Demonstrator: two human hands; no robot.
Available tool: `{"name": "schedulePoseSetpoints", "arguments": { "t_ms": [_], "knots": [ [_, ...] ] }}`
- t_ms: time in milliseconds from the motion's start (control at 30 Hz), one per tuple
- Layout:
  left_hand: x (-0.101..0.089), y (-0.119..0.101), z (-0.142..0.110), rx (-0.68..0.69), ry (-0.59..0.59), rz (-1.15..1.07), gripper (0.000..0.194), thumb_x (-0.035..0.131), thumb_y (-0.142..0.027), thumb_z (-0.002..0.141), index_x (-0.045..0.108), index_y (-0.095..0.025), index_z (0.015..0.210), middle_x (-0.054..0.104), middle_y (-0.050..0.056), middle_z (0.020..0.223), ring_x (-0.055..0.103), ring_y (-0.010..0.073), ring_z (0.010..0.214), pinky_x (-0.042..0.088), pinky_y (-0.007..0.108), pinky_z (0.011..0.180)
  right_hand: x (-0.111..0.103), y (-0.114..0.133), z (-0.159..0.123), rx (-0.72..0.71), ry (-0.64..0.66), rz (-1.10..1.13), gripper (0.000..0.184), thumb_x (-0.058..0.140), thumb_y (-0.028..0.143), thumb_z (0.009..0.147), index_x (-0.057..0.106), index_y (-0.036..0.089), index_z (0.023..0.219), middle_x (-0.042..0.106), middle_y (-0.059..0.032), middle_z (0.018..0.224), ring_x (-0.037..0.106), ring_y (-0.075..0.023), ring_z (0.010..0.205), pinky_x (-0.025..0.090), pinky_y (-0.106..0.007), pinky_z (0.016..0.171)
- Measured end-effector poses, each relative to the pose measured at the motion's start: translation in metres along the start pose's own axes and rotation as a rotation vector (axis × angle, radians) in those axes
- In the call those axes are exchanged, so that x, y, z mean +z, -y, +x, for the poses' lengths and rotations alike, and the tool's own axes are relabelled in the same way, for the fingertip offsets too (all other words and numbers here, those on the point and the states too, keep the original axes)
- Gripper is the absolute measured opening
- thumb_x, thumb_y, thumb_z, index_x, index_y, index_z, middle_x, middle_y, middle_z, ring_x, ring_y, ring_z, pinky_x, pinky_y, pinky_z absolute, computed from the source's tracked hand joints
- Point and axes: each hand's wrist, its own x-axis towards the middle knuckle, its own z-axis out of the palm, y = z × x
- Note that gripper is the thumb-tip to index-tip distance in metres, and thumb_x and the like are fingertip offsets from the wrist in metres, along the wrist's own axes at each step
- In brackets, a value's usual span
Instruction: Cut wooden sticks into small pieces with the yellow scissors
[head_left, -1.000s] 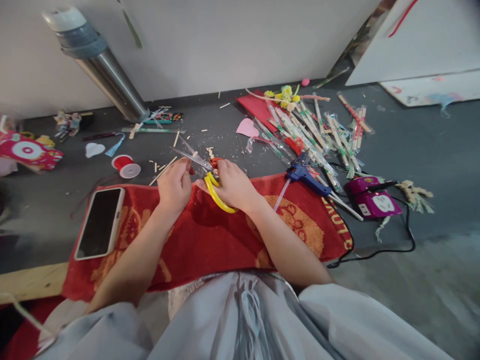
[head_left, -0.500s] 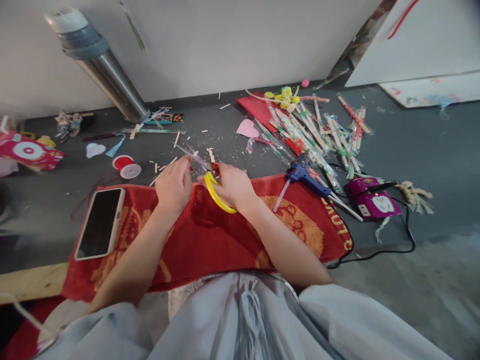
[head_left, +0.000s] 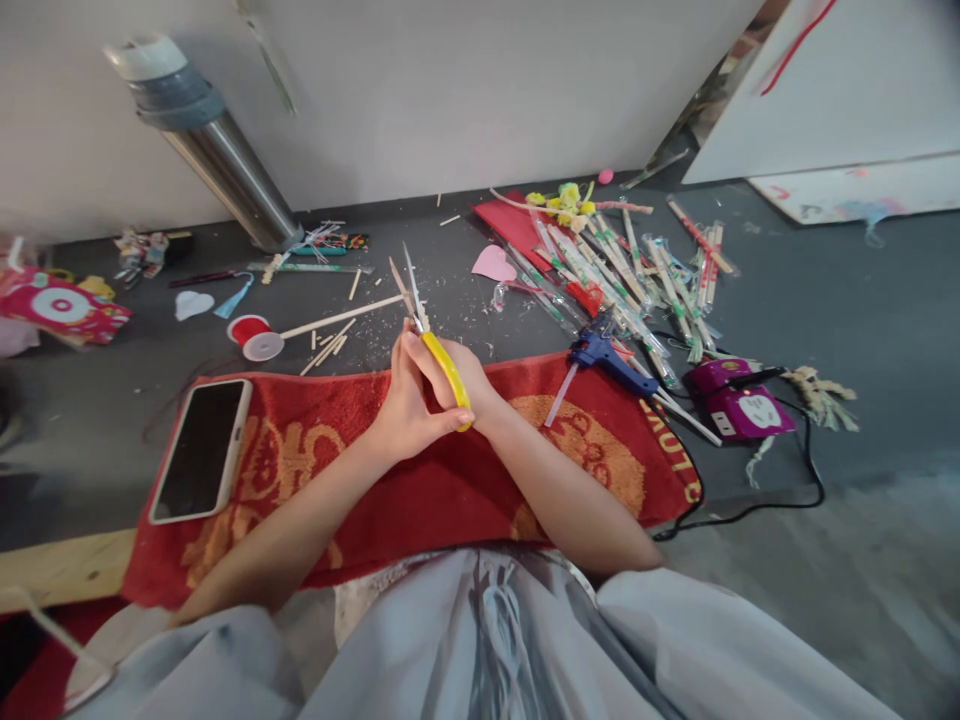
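Note:
A pair of scissors [head_left: 446,375] with yellow handles points away from me, its blades parted. My left hand [head_left: 411,405] is closed about the near side, with its thumb on the end of the yellow handle and its fingertips by the pivot. Behind the handle, my right hand [head_left: 459,372] also grips the scissors; most of its fingers are hidden. A thin wooden stick [head_left: 341,314] reaches from near the red ribbon spool [head_left: 262,345] to the blades. I cannot tell whether fingers hold it. Short cut sticks [head_left: 328,348] lie to the left of my hands.
Under my forearms is a red towel [head_left: 420,500] bearing a phone [head_left: 201,450]. A blue glue gun [head_left: 611,360], wrapped chopsticks [head_left: 600,260] and a purple power adapter [head_left: 735,400] with a black cord are at right. A steel flask [head_left: 232,170] stands at back left.
My left hand has moved right and onto the scissors. The scissors have swung from pointing left to pointing away, blades wider apart. A long stick now shows between spool and blades.

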Motion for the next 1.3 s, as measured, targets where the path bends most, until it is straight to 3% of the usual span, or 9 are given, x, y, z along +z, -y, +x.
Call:
{"name": "schedulePoseSetpoints", "arguments": {
  "t_ms": [133, 233, 367, 633, 900, 1067, 1167, 1300],
  "knots": [
    [0.003, 0.002, -0.001, -0.062, -0.012, -0.034, 0.117, 0.066, -0.080, 0.062, 0.015, -0.024, 0.151, 0.026, 0.019, 0.152, 0.022, 0.0391, 0.146, 0.019, 0.061, 0.120, 0.001, 0.003, 0.002, 0.016, 0.054, -0.004, 0.051, 0.032, 0.059, 0.096, 0.066, 0.022, 0.090, 0.067, -0.0069, 0.088, 0.062, -0.0211, 0.082, 0.045, -0.032, 0.075],
    [0.005, -0.001, 0.001, -0.048, -0.070, -0.009, 0.117, 0.068, -0.080, 0.059, 0.018, -0.024, 0.149, 0.032, 0.018, 0.147, 0.030, 0.0377, 0.141, 0.026, 0.059, 0.118, 0.000, 0.006, 0.001, 0.018, 0.072, 0.000, 0.050, 0.033, 0.060, 0.096, 0.067, 0.022, 0.092, 0.067, -0.0074, 0.089, 0.061, -0.0218, 0.083, 0.046, -0.032, 0.077],
    [0.007, -0.001, 0.002, -0.030, -0.117, -0.017, 0.111, 0.066, -0.081, 0.060, 0.021, -0.025, 0.146, 0.037, 0.016, 0.140, 0.041, 0.0345, 0.130, 0.034, 0.057, 0.113, 0.001, 0.007, 0.000, 0.017, 0.075, -0.015, 0.055, 0.031, 0.063, 0.094, 0.065, 0.020, 0.090, 0.067, -0.0087, 0.090, 0.062, -0.0236, 0.087, 0.046, -0.033, 0.077],
    [0.008, 0.001, 0.004, -0.008, -0.135, 0.012, 0.105, 0.060, -0.084, 0.062, 0.024, -0.024, 0.141, 0.039, 0.016, 0.134, 0.046, 0.0319, 0.122, 0.040, 0.054, 0.107, 0.003, 0.005, 0.001, -0.005, 0.044, -0.047, 0.062, 0.024, 0.068, 0.094, 0.064, 0.021, 0.087, 0.069, -0.0072, 0.086, 0.063, -0.0210, 0.080, 0.045, -0.030, 0.070],
    [0.008, 0.001, 0.003, -0.038, -0.139, 0.007, 0.108, 0.062, -0.084, 0.060, 0.026, -0.022, 0.140, 0.041, 0.017, 0.133, 0.046, 0.0335, 0.124, 0.042, 0.053, 0.105, 0.005, 0.004, 0.001, -0.002, 0.008, -0.024, 0.063, 0.025, 0.070, 0.093, 0.062, 0.021, 0.079, 0.068, -0.0047, 0.079, 0.061, -0.0174, 0.073, 0.042, -0.026, 0.065],
    [0.007, -0.001, 0.004, -0.028, -0.131, -0.001, 0.111, 0.062, -0.083, 0.061, 0.020, -0.022, 0.144, 0.036, 0.019, 0.142, 0.038, 0.0359, 0.136, 0.037, 0.052, 0.110, 0.006, 0.000, 0.001, -0.014, 0.008, 0.040, 0.061, 0.026, 0.069, 0.094, 0.063, 0.021, 0.085, 0.068, -0.0029, 0.080, 0.061, -0.0157, 0.073, 0.043, -0.025, 0.068],
    [0.000, -0.005, 0.004, 0.008, -0.163, 0.062, 0.096, 0.051, -0.080, 0.075, 0.019, -0.022, 0.145, 0.034, 0.020, 0.145, 0.039, 0.0346, 0.136, 0.040, 0.050, 0.106, 0.002, 0.000, 0.001, 0.021, -0.025, 0.025, 0.061, 0.024, 0.067, 0.095, 0.062, 0.020, 0.086, 0.069, -0.0038, 0.082, 0.063, -0.0162, 0.077, 0.043, -0.025, 0.069],
    [-0.019, -0.014, 0.004, 0.144, -0.332, 0.328, 0.052, 0.049, -0.052, 0.089, 0.041, -0.019, 0.129, 0.050, 0.018, 0.124, 0.049, 0.0332, 0.120, 0.041, 0.055, 0.098, -0.009, 0.005, -0.001, 0.124, -0.096, -0.201, 0.060, 0.030, 0.068, 0.094, 0.062, 0.018, 0.089, 0.071, -0.0087, 0.090, 0.066, -0.0208, 0.084, 0.042, -0.027, 0.070]
  ]
}}
